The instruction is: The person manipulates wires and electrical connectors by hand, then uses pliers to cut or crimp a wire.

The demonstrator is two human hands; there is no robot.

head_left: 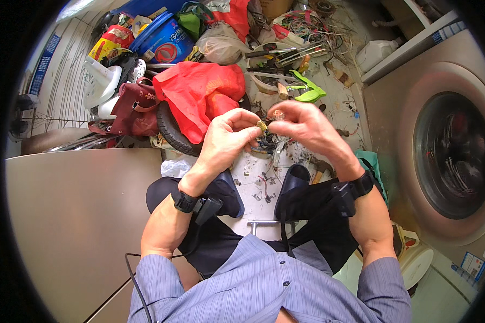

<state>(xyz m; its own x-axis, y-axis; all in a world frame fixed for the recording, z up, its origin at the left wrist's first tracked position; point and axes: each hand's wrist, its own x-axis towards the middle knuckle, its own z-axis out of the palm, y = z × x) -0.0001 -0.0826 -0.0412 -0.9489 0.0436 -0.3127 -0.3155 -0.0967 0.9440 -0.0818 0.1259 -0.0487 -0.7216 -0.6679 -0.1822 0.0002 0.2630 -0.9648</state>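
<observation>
My left hand (227, 139) is closed in a pinch on a small yellowish, brass-like piece (262, 126), too small to name. Close beside it, my right hand (310, 128) has its fingers curled, with a small copper-coloured piece (278, 114) showing at the fingers. Whether the two pieces touch, I cannot tell. Beneath both hands lies a tangle of dark wires and small metal parts (268, 144) on the floor. A hammer (321, 168) rests near my right foot, its head partly hidden.
A red plastic bag (196, 94) drapes over a black tyre (173, 132) to the left. Green-handled pliers-like tool (310, 89) and wires (307, 27) lie ahead. A blue bucket (164, 40) stands far left; a front-loading washing machine (409, 116) flanks the right, a metallic panel (81, 199) the left.
</observation>
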